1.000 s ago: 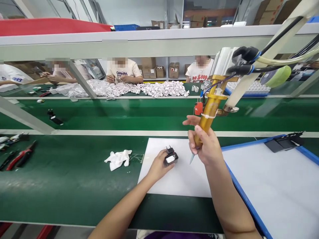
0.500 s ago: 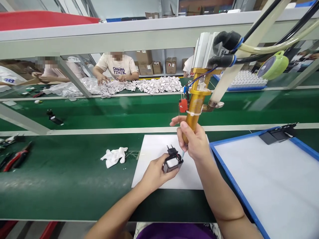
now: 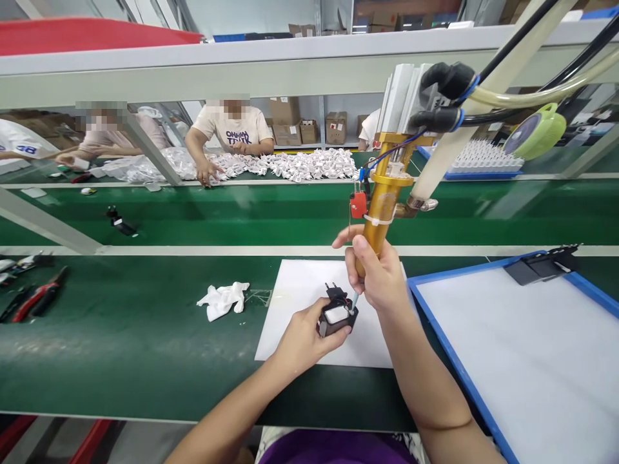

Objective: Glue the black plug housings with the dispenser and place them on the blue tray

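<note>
My left hand (image 3: 302, 338) is closed around a small black plug adapter (image 3: 336, 312) with a white part showing in its open side, held just above a white sheet (image 3: 300, 293). My right hand (image 3: 380, 278) grips the gold barrel of a hanging dispenser gun (image 3: 382, 209), fed by hoses from above. The gun's thin nozzle tip touches the adapter's right edge.
A white cloth (image 3: 223, 299) lies left of the sheet. A blue-framed white board (image 3: 522, 361) fills the right. Red-handled pliers (image 3: 39, 299) lie at far left. A black part (image 3: 120, 223) sits on the far belt. Other people sort white parts (image 3: 309, 164) across the line.
My right hand brought the gun down and left, so its tip now meets the adapter. My left hand lifted and tilted the adapter slightly toward the nozzle.
</note>
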Demonstrator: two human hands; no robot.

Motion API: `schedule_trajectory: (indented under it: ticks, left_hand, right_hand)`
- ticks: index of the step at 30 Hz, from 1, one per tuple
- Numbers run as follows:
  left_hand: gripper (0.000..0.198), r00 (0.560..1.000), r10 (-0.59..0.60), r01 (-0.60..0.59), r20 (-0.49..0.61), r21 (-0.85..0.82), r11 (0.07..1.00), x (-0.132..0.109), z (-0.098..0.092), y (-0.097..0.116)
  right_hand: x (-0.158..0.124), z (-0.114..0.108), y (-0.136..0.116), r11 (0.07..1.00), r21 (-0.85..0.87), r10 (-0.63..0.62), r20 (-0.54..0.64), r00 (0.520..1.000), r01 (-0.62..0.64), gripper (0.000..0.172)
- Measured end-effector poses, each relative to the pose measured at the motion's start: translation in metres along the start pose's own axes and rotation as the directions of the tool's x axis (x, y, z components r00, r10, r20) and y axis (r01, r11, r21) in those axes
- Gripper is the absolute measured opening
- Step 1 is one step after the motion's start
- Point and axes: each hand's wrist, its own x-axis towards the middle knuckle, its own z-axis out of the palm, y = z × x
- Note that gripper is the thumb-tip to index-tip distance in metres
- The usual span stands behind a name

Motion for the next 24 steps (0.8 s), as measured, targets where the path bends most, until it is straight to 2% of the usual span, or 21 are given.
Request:
schedule_trajectory:
  ticks: [5,12,18,24]
  left_hand:
    - [0.036,1.000,-0.017,0.017,-0.003,-0.027,0.999,0.002,0.007,-0.005]
    - [0.025,1.000,-0.002,0.004,0.017,-0.122,0.993,0.008,0.033,-0.002]
    - [0.022,0.998,-0.002,-0.008,-0.055,-0.171,0.985,0.013,0.046,0.010]
    - [0.023,0.990,-0.024,-0.001,-0.139,-0.179,0.984,0.015,0.051,0.010]
  right_hand:
    - [0.000,0.001,0.000,1.000,0.016,-0.013,-0.006,1.000,0.013,0.032]
    - [-0.001,0.003,-0.001,1.000,-0.004,-0.004,-0.033,0.999,0.004,0.032]
    - [-0.003,0.004,-0.004,1.000,-0.017,0.006,-0.035,0.999,-0.006,0.028]
    - [-0.003,0.004,-0.003,0.999,-0.028,0.046,-0.025,0.999,-0.047,0.033]
